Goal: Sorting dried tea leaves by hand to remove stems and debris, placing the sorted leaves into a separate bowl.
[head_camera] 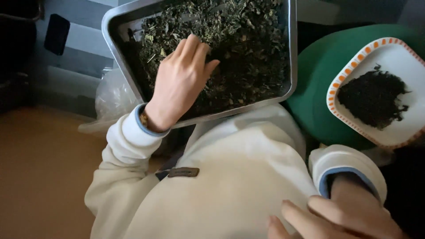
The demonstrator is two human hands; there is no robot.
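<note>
A steel tray (116, 48) rests tilted on my lap, filled with dark green dried leaves (248, 48). My left hand (179, 82) lies palm down on the leaves near the tray's left side, fingers slightly spread and pointing up into the pile. Whether it pinches any leaf is hidden under the palm. My right hand (336, 214) sits at the bottom right, fingers loosely curled against my cream sweatshirt (230, 177), holding nothing that shows.
To the right, a white square dish with an orange dashed rim (349, 71) holds a small heap of dark leaves (372, 99) and stands on a green round object (318, 88). A clear plastic bag (113, 97) lies left of the tray. Brown floor spreads at left.
</note>
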